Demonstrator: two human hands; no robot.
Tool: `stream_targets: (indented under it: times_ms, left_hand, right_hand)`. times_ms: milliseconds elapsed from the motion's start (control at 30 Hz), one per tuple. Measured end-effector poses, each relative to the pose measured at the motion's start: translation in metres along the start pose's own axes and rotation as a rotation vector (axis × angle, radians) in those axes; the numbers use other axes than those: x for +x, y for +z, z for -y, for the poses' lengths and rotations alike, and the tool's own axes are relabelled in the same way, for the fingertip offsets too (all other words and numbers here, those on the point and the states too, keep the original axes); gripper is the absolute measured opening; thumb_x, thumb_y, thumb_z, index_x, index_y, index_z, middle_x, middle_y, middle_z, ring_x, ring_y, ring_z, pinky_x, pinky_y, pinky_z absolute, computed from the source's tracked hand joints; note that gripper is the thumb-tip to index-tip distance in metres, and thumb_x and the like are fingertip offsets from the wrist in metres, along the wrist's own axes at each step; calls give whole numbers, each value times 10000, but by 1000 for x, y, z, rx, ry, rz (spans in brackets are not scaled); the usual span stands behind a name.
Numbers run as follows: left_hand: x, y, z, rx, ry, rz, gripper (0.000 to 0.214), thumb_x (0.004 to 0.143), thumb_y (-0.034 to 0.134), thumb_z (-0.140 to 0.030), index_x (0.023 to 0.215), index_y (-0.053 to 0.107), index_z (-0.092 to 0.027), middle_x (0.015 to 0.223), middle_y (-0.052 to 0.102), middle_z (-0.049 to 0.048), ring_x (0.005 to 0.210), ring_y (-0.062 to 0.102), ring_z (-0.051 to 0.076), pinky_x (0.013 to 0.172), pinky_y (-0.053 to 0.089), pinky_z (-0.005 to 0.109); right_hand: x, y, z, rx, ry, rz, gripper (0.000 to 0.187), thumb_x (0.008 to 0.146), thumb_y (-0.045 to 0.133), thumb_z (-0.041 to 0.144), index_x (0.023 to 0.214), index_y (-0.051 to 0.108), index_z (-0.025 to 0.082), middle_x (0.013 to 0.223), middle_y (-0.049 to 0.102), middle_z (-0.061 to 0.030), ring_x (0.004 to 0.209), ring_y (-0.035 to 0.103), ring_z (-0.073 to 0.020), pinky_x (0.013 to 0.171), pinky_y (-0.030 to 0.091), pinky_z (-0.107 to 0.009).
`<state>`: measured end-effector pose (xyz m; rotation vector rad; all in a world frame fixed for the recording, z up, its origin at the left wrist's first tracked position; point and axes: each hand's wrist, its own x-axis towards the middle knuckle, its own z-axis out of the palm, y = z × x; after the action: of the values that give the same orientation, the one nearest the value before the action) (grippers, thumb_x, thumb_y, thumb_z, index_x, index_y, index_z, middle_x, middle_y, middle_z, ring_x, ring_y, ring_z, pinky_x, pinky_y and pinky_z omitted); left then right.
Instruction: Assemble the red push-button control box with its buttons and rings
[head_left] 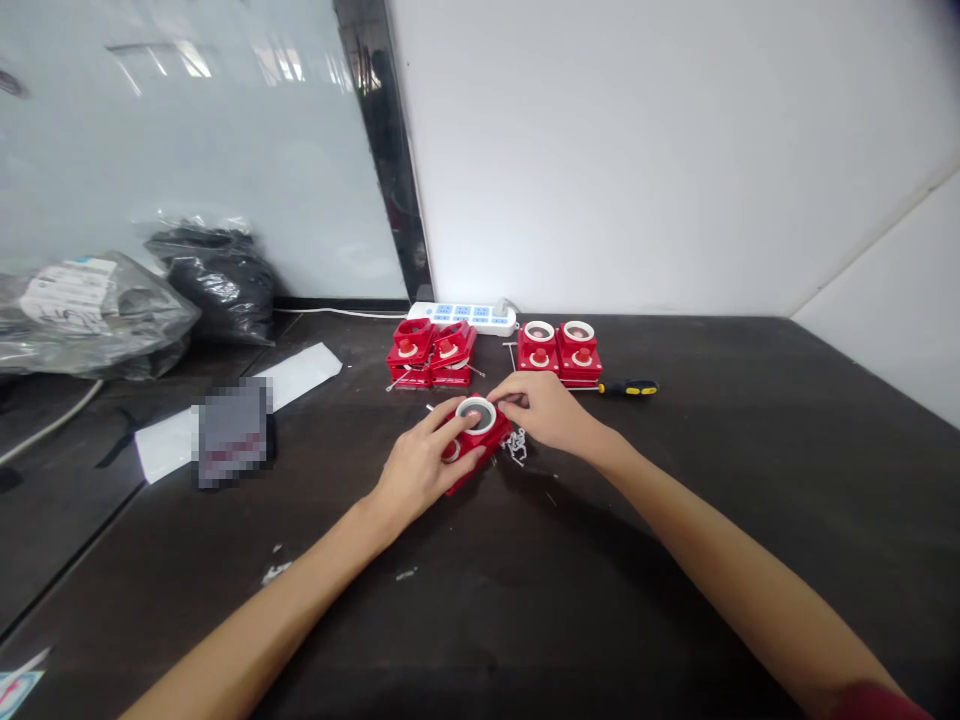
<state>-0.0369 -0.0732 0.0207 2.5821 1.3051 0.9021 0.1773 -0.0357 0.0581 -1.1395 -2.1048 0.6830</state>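
Centrally, the left hand (417, 470) grips the red plastic box with a white ring (487, 437), steadying it on the dark tabletop (675, 520). The right hand (541, 410) pinches its rim at three o'clock, and loose silver screws (516, 448) lie at four o'clock.

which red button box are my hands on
The lone red box nearest the camera: left hand holds it, right hand touches its white ring. The left cluster and right cluster behind sit untouched.
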Motion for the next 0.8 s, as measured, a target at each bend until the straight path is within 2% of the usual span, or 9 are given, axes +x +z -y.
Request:
stream_targets:
  times_ms: [133, 267, 367, 533, 800]
  left_hand:
    - [2, -2, -4, 36, -18, 10, 298, 919, 593, -376, 1169, 645, -222, 1349, 585, 96, 1054, 685, 259, 861, 598, 404]
    - [2, 2, -4, 68, 20, -37, 300, 932, 576, -382, 1170, 642, -212, 1311, 601, 110, 1013, 695, 249, 824, 610, 400]
    - [0, 5, -3, 123, 58, -61, 306, 949, 551, -371, 1207, 618, -222, 1323, 591, 117, 1043, 683, 256, 825, 610, 399]
    - [-3, 9, 0, 228, 95, -26, 347, 972, 511, -348, 1303, 557, -254, 1427, 516, 128, 1100, 662, 293, 827, 609, 445]
    - [-2, 5, 2, 188, 148, -34, 324, 983, 496, -370, 1257, 606, -235, 1410, 546, 135, 1060, 691, 283, 794, 621, 436]
  right_hand:
    - [0, -2, 0, 29, 20, 53, 359, 772, 544, 27, 997, 767, 198, 912, 738, -56, 769, 648, -151, 703, 491, -286]
    - [-1, -3, 2, -5, 17, 84, 328, 782, 576, 60, 1014, 764, 195, 907, 731, -56, 762, 636, -149, 709, 483, -287]
    - [-1, -5, 3, -4, 17, 101, 302, 794, 610, 92, 1029, 755, 215, 919, 730, -47, 760, 632, -147, 714, 485, -289]
    - [-3, -9, -1, 21, 14, 104, 281, 792, 605, 82, 1000, 747, 205, 932, 736, -42, 764, 647, -143, 724, 498, -287]
    - [-2, -12, 1, 6, 40, 99, 245, 805, 597, 93, 962, 748, 204, 908, 739, -40, 790, 657, -153, 735, 500, -294]
